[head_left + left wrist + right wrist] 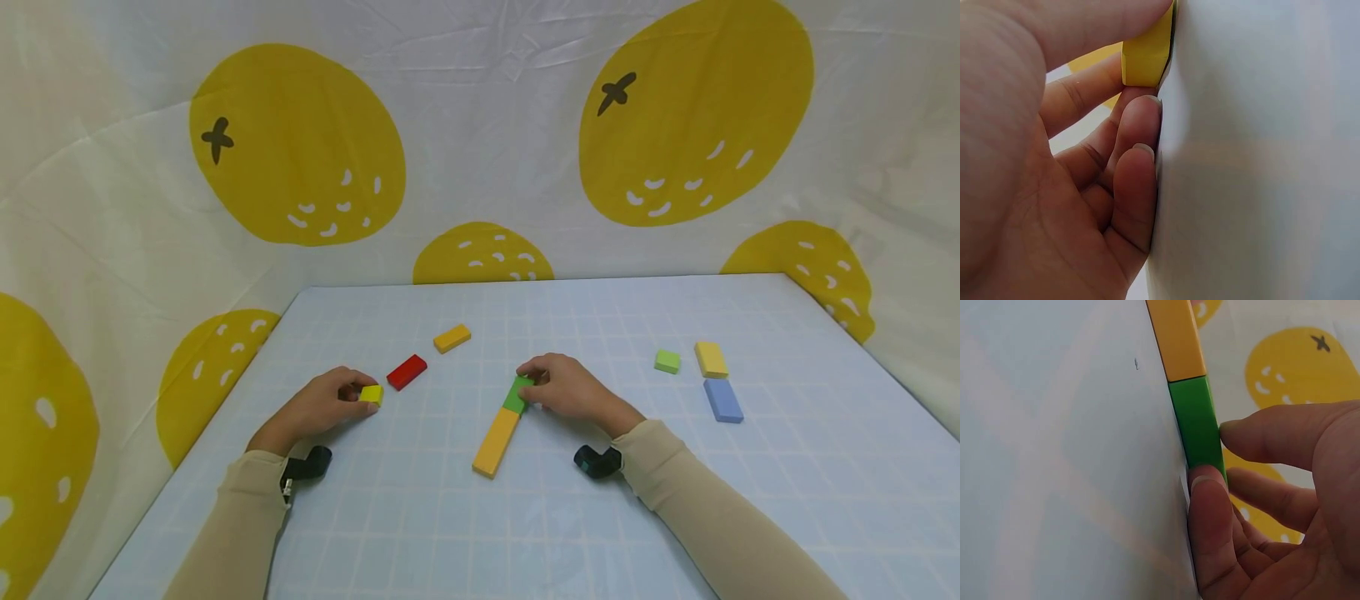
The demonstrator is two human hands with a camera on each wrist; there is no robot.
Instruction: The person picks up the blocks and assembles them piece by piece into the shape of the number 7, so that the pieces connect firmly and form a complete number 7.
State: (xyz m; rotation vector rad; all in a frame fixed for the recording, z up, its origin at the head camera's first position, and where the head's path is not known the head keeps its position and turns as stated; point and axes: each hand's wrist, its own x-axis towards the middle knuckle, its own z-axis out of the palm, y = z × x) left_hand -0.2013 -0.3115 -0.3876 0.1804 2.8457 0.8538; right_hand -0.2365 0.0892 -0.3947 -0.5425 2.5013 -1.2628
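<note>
My left hand [326,400] pinches a small yellow block [372,395] between thumb and fingers, down at the table surface. In the left wrist view the thumb covers part of this yellow block [1146,59], and the other fingers curl beneath it. Toward the middle, my right hand [568,388] holds a green block [514,398] by its far end and side. One end of the green block [1196,419] meets the end of a longer orange block [1177,337], making one slanted row. The orange block [495,445] lies flat, nearer to me.
A red block [407,372] lies just right of the left hand, with another orange block [452,338] farther back. At the right lie a light green block [667,361], a pale yellow block [711,360] and a blue block [723,401]. A patterned curtain [487,150] rises behind the table.
</note>
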